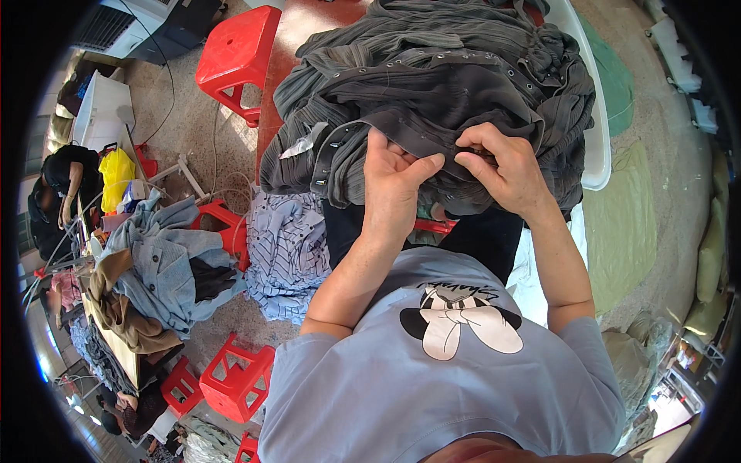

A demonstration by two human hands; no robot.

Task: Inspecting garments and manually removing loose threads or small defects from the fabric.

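Observation:
A dark grey garment point(417, 91) with a smooth edge band lies on top of a heap in front of me. Small round fastenings, buttons or snaps, dot its edges. My left hand point(390, 181) grips the band from the left, thumb along its lower side and fingers partly behind the cloth. Close by on the right, my right hand point(502, 163) is closed in a pinch on the same garment, thumb and forefinger nearly meeting. Whatever small part lies between those fingertips cannot be made out. A pale scrap point(305, 141) rests on the cloth to the left.
Ribbed grey garments point(370, 46) fill a white tub point(598, 116). Striped blue shirts point(285, 251) are piled at my left, beyond them blue-grey and brown clothes point(166, 262). Red stools point(239, 50) stand on the floor. Another person point(69, 185) works at the far left.

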